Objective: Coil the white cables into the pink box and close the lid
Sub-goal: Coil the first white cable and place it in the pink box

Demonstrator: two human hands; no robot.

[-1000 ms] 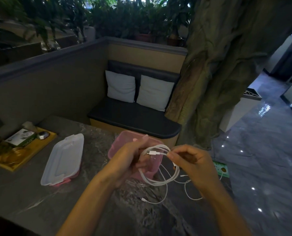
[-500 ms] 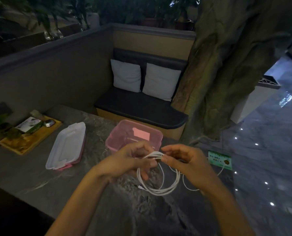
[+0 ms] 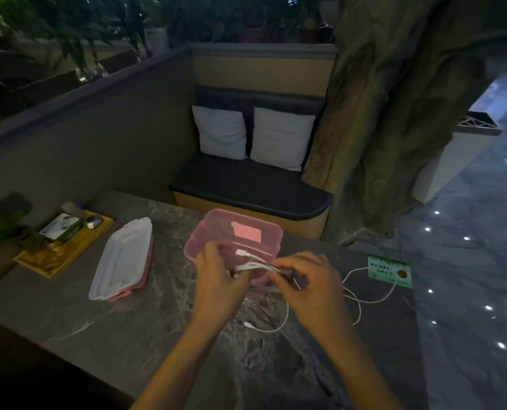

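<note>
The open pink box [image 3: 273, 232] stands on the dark stone table, just beyond my hands. Its whitish lid [image 3: 122, 258] lies flat to the box's left, a pink clip at its near edge. My left hand [image 3: 219, 282] and my right hand [image 3: 308, 288] both grip a bundled white cable [image 3: 253, 266] stretched between them at the box's near wall; a plug end pokes up over the box. A second white cable [image 3: 355, 303] lies loose on the table to the right, with a plug end [image 3: 247, 324] below my hands.
A yellow tray [image 3: 77, 250] with small packets sits at the table's left end beside a plant. A green card [image 3: 389, 270] lies near the right table edge. Beyond the table are a dark bench with two pillows [image 3: 281, 137] and a thick tree trunk [image 3: 379, 128].
The round coil has been pressed into a flat bundle between both hands. The hands have moved forward to the box's near wall, and the view has tilted down.
</note>
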